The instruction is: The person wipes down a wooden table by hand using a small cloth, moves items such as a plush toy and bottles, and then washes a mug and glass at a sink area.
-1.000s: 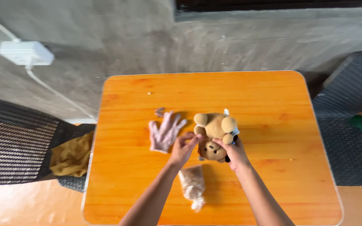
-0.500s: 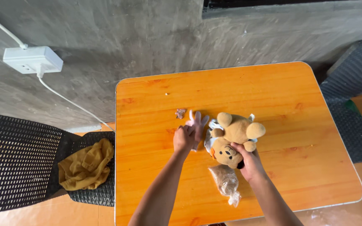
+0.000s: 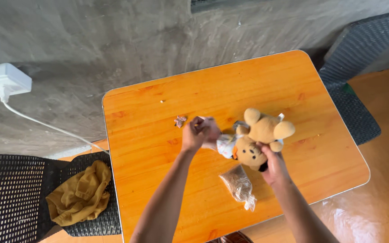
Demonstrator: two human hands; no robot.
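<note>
Head view: orange wooden table (image 3: 167,148), grey concrete wall (image 3: 104,40), wicker chairs (image 3: 10,193).

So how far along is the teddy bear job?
Done: the teddy bear is gripped at the head by the right hand. In hand: the left hand is closed on a pale cloth at the bear's side. Left: the clear bag of brown filling lies untouched on the table, and so does a small scrap.

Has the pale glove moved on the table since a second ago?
Yes. The glove lay flat left of the bear; now the left hand has it bunched up.
</note>
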